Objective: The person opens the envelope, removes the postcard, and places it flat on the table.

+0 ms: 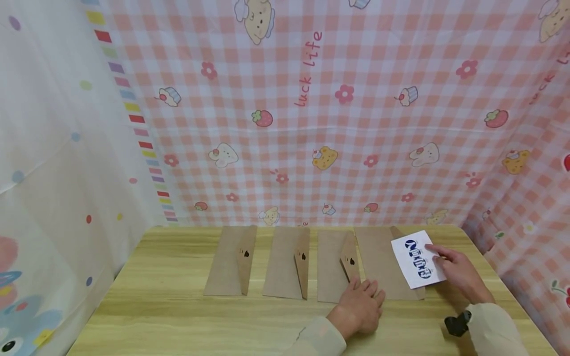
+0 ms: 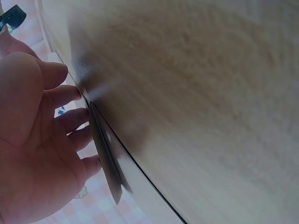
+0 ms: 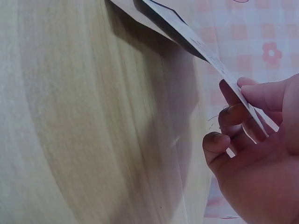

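My right hand (image 1: 463, 273) pinches a white card (image 1: 403, 262) with dark blue printed letters, thumb on one face and fingers behind it in the right wrist view. The card is tilted over the right side of the rightmost brown envelope (image 1: 377, 252), covering part of its flap side. My left hand (image 1: 361, 304) rests palm down at the near edges of that envelope and the one beside it (image 1: 328, 269), fingers spread and relaxed. In the left wrist view, a raised brown flap (image 2: 106, 158) stands close by the left fingertips.
Two more brown envelopes (image 1: 226, 267) (image 1: 282, 267) lie to the left in the same row, flaps partly lifted, with small dark marks. They lie on a wood-grain table (image 1: 169, 306). A pink checked cloth (image 1: 285, 123) hangs behind. A black device (image 1: 457, 324) sits at the right wrist.
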`<state>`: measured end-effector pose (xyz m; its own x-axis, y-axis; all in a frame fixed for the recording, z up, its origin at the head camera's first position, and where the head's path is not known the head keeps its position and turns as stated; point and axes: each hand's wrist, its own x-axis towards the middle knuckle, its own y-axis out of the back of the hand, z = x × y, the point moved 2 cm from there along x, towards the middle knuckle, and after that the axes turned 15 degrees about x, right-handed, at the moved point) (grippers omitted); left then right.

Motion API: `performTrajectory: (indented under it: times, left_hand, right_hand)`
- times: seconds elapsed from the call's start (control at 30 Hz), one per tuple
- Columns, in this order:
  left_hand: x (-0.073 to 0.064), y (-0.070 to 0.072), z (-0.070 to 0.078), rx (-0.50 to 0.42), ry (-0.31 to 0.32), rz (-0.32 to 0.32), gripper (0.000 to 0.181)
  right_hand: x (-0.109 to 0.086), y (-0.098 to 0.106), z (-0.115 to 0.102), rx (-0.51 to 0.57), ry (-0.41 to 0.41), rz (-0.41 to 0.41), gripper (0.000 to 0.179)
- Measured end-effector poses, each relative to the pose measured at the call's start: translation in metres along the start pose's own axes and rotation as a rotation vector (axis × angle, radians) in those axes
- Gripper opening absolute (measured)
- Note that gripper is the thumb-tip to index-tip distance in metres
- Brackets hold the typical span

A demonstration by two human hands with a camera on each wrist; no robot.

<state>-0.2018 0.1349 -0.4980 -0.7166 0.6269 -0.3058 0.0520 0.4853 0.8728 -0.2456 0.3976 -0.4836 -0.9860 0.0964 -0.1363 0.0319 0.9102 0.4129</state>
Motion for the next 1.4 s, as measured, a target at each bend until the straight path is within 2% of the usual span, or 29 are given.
performTrajectory:
  times: [0.23, 0.57, 0.8, 1.03, 1.2, 1.4]
  left_hand:
    - [-0.001, -0.002, 0.0, -0.008, 0.003, -0.003, 0.05]
    - [-0.001, -0.002, -0.004, -0.034, -0.008, -0.013, 0.051]
    - [-0.002, -0.002, -0.004, -0.023, -0.022, -0.016, 0.051]
    - [-0.002, -0.003, -0.002, -0.012, -0.023, -0.002, 0.05]
    - [-0.001, -0.004, -0.001, -0.007, -0.024, 0.0, 0.05]
    - [0.0, -0.005, -0.002, -0.027, -0.012, 0.003, 0.05]
  right_hand:
    - [-0.006, 0.004, -0.003, -0.058, 0.046, 0.046, 0.046]
    - [-0.011, 0.01, -0.006, -0.028, 0.053, 0.065, 0.049]
    - [-0.016, 0.012, -0.004, -0.095, 0.116, 0.096, 0.048]
    - [-0.024, 0.018, -0.004, -0.084, 0.174, 0.126, 0.048]
    - [-0.027, 0.022, -0.004, -0.067, 0.155, 0.148, 0.048]
    - [-0.029, 0.023, -0.006, -0.04, 0.12, 0.111, 0.051]
